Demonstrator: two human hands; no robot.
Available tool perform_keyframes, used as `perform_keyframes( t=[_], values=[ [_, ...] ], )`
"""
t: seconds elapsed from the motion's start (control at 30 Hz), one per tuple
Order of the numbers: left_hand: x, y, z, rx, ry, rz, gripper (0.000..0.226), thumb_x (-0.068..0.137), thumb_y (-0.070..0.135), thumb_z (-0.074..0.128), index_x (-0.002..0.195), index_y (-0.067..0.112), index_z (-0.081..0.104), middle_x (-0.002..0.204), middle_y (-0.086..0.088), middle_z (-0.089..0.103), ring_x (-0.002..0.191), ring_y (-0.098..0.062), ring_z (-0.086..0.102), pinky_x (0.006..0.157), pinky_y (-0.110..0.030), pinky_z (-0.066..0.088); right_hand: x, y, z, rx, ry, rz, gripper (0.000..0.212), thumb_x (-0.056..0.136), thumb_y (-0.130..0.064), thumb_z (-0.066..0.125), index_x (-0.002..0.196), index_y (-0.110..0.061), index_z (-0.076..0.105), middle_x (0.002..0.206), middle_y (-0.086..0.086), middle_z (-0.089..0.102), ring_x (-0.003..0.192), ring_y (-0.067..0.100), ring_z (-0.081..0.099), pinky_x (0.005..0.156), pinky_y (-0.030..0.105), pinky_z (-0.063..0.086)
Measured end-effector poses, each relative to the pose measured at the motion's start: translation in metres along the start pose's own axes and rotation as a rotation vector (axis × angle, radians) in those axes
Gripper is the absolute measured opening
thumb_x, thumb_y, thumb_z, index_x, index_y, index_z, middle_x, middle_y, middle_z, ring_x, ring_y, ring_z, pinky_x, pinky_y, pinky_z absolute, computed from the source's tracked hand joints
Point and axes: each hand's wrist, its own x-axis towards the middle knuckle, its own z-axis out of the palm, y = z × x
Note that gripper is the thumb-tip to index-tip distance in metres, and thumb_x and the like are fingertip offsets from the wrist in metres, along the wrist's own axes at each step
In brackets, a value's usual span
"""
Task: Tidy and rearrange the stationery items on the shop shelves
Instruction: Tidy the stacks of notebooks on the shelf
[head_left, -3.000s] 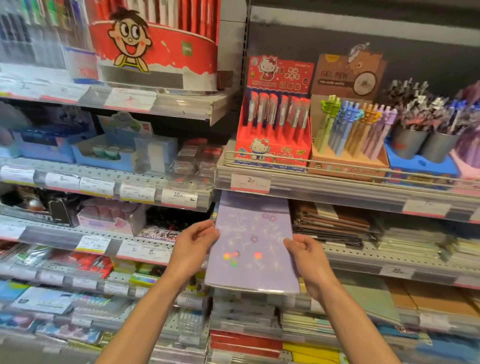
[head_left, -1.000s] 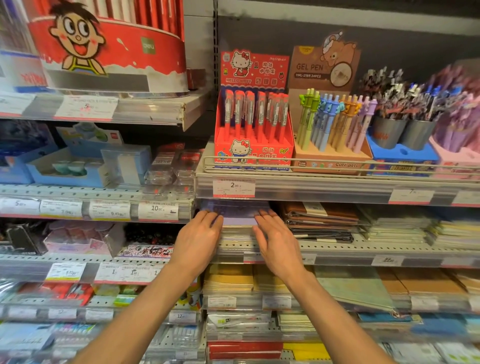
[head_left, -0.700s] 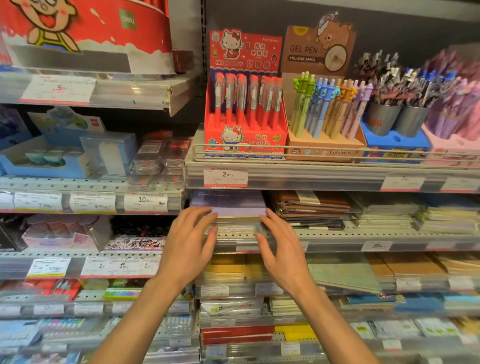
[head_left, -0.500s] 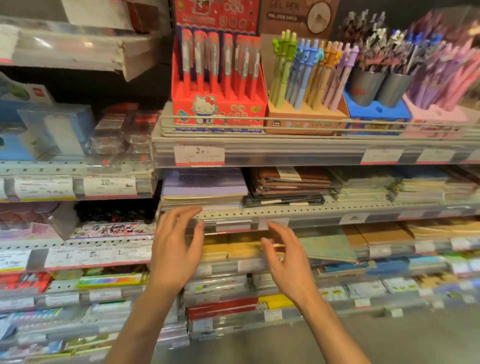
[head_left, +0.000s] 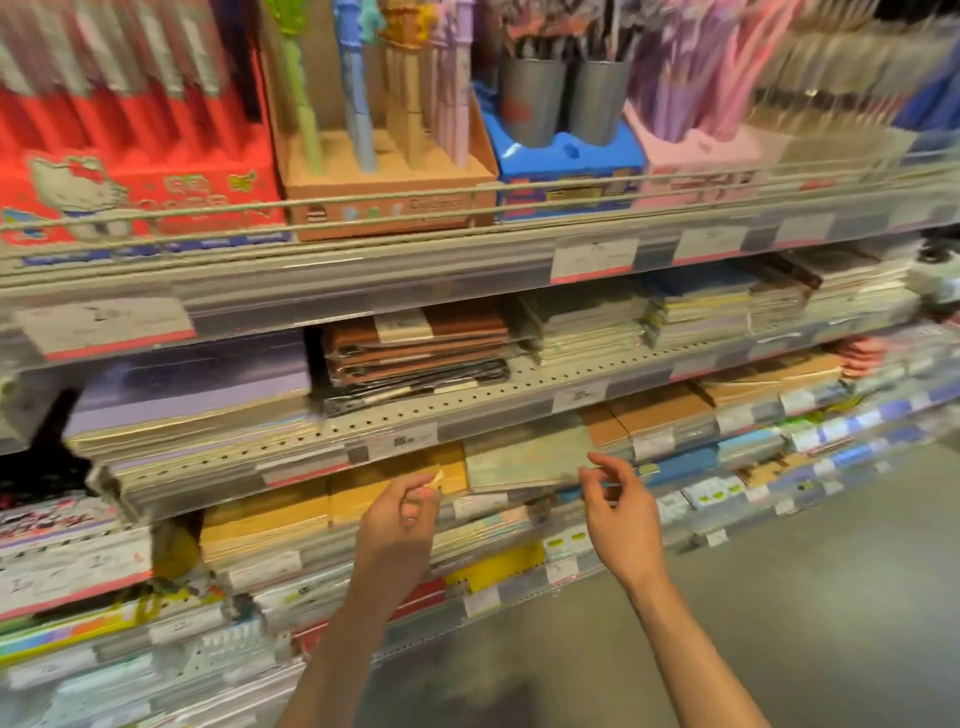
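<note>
Hands closing in on the skewed pale green flat folder (head_left: 524, 457)

It juts off the third shelf (head_left: 519, 400); likely light, floppy, slick. Left hand (head_left: 400, 525) loosely curled, right hand (head_left: 621, 512) spread, neither gripping; take both side edges.

A grey concrete floor (head_left: 810, 597) fills the lower right of a motion-blurred view. White price labels with red lower edges (head_left: 594, 258) sit in clear strips along the shelf fronts. A double wire guard rail (head_left: 519, 208) runs along the front of the top shelf. Perforated metal shelf edging (head_left: 415, 410) shows below it.
</note>
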Motion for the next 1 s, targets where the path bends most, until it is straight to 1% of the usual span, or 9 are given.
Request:
perform_keyframes(
  t=[0.1, 0.17, 0.37, 0.43, 0.5, 0.63, 0.7, 0.77, 1.0],
  values=[
    [0.022, 0.004, 0.037, -0.006, -0.06, -0.064, 0.017, 0.098, 0.022, 0.055, 0.113, 0.021, 0.063, 0.083, 0.004, 0.068, 0.073, -0.011, 0.063, 0.066, -0.031, 0.052, 0.034, 0.017, -0.019, -0.009, 0.021, 0.045, 0.022, 0.101, -0.026, 0.054, 0.121, -0.019, 0.061, 0.086, -0.015, 0.061, 0.08, 0.0, 0.058, 0.071, 0.028, 0.046],
    [0.039, 0.01, 0.061, -0.011, -0.095, -0.138, 0.017, 0.097, 0.017, 0.056, 0.113, 0.016, 0.062, 0.084, -0.001, 0.065, 0.071, -0.013, 0.06, 0.065, -0.028, 0.05, 0.06, 0.03, -0.027, -0.037, -0.022, 0.076, 0.022, 0.101, -0.025, 0.053, 0.119, -0.017, 0.063, 0.089, -0.006, 0.065, 0.085, 0.012, 0.062, 0.069, 0.027, 0.044],
    [0.09, 0.007, 0.104, 0.263, -0.11, -0.267, 0.018, 0.096, 0.02, 0.059, 0.105, 0.006, 0.068, 0.089, -0.01, 0.07, 0.078, -0.025, 0.062, 0.07, -0.033, 0.047, 0.125, 0.065, -0.025, -0.167, -0.2, 0.176, 0.031, 0.098, -0.022, 0.053, 0.125, -0.012, 0.064, 0.116, 0.006, 0.067, 0.108, 0.025, 0.062, 0.094, 0.034, 0.048],
    [0.1, 0.002, 0.11, 0.323, -0.14, -0.323, 0.023, 0.096, 0.025, 0.059, 0.106, 0.006, 0.067, 0.087, -0.011, 0.068, 0.078, -0.029, 0.062, 0.069, -0.034, 0.048, 0.137, 0.069, -0.019, -0.192, -0.266, 0.203, 0.028, 0.097, -0.021, 0.052, 0.12, -0.011, 0.066, 0.115, 0.008, 0.067, 0.106, 0.027, 0.062, 0.09, 0.033, 0.049],
    [0.106, -0.002, 0.115, 0.34, -0.142, -0.376, 0.022, 0.097, 0.027, 0.058, 0.104, 0.007, 0.065, 0.096, -0.017, 0.069, 0.088, -0.033, 0.065, 0.078, -0.038, 0.053, 0.147, 0.074, -0.012, -0.212, -0.336, 0.224, 0.03, 0.096, -0.024, 0.053, 0.119, -0.01, 0.065, 0.114, 0.011, 0.067, 0.104, 0.028, 0.063, 0.084, 0.031, 0.048],
    [0.117, -0.004, 0.119, 0.351, -0.114, -0.469, 0.025, 0.099, 0.032, 0.052, 0.103, 0.01, 0.064, 0.108, -0.016, 0.068, 0.1, -0.034, 0.063, 0.093, -0.042, 0.052, 0.153, 0.074, -0.002, -0.182, -0.435, 0.296, 0.037, 0.1, -0.024, 0.052, 0.132, -0.007, 0.053, 0.125, 0.012, 0.061, 0.116, 0.03, 0.058, 0.093, 0.032, 0.046],
    [0.121, -0.003, 0.121, 0.323, -0.102, -0.517, 0.027, 0.099, 0.033, 0.052, 0.106, 0.01, 0.065, 0.109, -0.015, 0.067, 0.102, -0.033, 0.063, 0.095, -0.042, 0.051, 0.153, 0.073, 0.002, -0.11, -0.442, 0.302, 0.023, 0.1, -0.018, 0.054, 0.121, -0.008, 0.056, 0.111, 0.006, 0.064, 0.108, 0.026, 0.057, 0.091, 0.033, 0.047],
    [0.122, -0.001, 0.121, 0.292, -0.089, -0.556, 0.024, 0.099, 0.031, 0.053, 0.099, 0.01, 0.063, 0.107, -0.015, 0.066, 0.103, -0.033, 0.062, 0.094, -0.04, 0.05, 0.153, 0.07, 0.003, -0.052, -0.438, 0.288, 0.009, 0.099, -0.011, 0.055, 0.107, -0.012, 0.059, 0.093, -0.003, 0.06, 0.099, 0.021, 0.055, 0.084, 0.03, 0.046],
    [0.119, -0.002, 0.123, 0.161, -0.043, -0.566, 0.019, 0.097, 0.018, 0.059, 0.078, 0.014, 0.059, 0.087, -0.012, 0.066, 0.084, -0.028, 0.063, 0.082, -0.036, 0.051, 0.165, 0.079, -0.002, 0.088, -0.486, 0.44, 0.015, 0.096, -0.01, 0.061, 0.109, -0.017, 0.06, 0.108, 0.006, 0.063, 0.111, 0.028, 0.06, 0.098, 0.047, 0.054]
  ],
)
